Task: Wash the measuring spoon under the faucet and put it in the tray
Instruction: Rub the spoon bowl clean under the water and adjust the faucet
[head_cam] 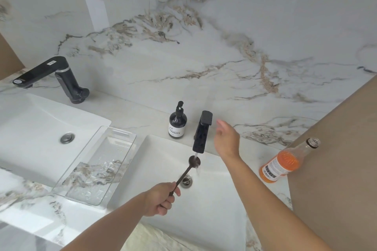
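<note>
My left hand (162, 197) grips the handle end of a dark brown measuring spoon (186, 171). The spoon's round bowl sits right under the spout of the black faucet (203, 131), and water runs onto it. My right hand (227, 138) hovers just right of the faucet, fingers apart, holding nothing. A clear plastic tray (122, 135) lies on the counter to the left of the sink (214, 199), wet with drops, with nothing in it.
A dark pump bottle (177, 122) stands behind the sink, left of the faucet. An open bottle of orange liquid (282, 164) stands at the right, against a brown wall. A second sink (30, 128) with a black faucet (51, 75) is far left.
</note>
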A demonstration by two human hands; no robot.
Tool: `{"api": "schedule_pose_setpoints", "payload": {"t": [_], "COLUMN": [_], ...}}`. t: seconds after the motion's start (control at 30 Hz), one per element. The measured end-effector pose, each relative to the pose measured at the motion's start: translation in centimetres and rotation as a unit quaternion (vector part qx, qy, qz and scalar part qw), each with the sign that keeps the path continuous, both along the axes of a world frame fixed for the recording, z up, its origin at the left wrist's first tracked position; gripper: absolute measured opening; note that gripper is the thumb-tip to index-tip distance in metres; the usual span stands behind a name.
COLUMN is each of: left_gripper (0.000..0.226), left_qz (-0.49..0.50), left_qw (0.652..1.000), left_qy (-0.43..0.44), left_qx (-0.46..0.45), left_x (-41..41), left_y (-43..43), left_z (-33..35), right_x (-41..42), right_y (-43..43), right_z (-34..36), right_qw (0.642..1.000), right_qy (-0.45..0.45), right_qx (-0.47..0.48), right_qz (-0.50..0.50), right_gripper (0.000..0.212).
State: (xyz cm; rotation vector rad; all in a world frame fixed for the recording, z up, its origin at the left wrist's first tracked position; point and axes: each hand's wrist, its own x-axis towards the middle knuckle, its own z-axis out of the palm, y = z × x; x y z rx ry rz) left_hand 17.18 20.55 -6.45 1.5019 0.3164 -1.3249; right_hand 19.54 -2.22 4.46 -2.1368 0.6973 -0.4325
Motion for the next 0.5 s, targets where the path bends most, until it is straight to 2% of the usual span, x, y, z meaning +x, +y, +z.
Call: {"api": "schedule_pose_setpoints", "payload": {"t": [0.1,0.23,0.3,0.37,0.43,0.47,0.5], "left_gripper": [0.033,0.033,0.034,0.036,0.038,0.039,0.040], "left_qz": [0.013,0.028,0.035,0.038,0.036,0.029,0.018], "left_qw": [1.000,0.999,0.999,0.999,0.999,0.999,0.999], "left_qy": [0.001,-0.003,-0.002,0.005,0.012,0.016,0.021], "left_qx": [-0.009,-0.019,-0.018,-0.021,-0.028,-0.029,-0.031], "left_x": [0.1,0.4,0.4,0.3,0.4,0.3,0.3], "left_y": [-0.1,-0.1,0.1,0.4,0.8,1.1,1.4], "left_z": [0.1,0.2,0.3,0.2,0.2,0.2,0.3], "right_x": [1.1,0.9,0.2,-0.8,-1.9,-2.6,-3.3], "right_y": [0.8,0.3,0.2,0.3,-0.1,-0.3,-0.4], "right_z": [1.5,0.8,-0.1,-1.1,-2.4,-3.1,-4.1], "right_qw": [0.966,0.924,0.909,0.953,0.996,0.996,0.976], "right_qy": [0.046,0.117,0.137,0.093,0.043,0.063,0.098], "right_qx": [-0.167,-0.260,-0.267,-0.163,-0.021,0.068,0.189], "right_qz": [0.193,0.255,0.289,0.238,0.074,0.003,-0.036], "right_gripper": [0.042,0.054,0.058,0.059,0.054,0.051,0.048]}}
